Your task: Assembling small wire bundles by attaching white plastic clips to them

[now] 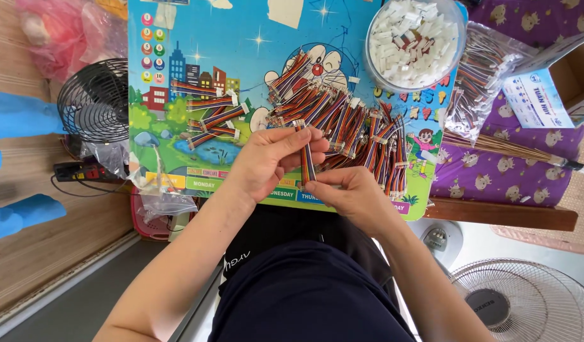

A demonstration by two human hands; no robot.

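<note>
Head-worn view, steeply downward, close

Setting: a home used for small piecework, worked at floor level. Evidence: a low child's table (178, 171) with a cartoon-printed top serves as the bench; a purple animal-print cloth (494, 171) lies beside it; a small black desk fan (94, 100) and a white floor fan (526, 301) stand close by on a wooden floor (57, 247); a black power strip (83, 171) lies near the table. Stock on hand: a heap of short rainbow ribbon cables (349, 123), a clear tub of white plastic connectors (413, 41), a bagged cable bundle (479, 76) and an open cardboard box (558, 82).
</note>
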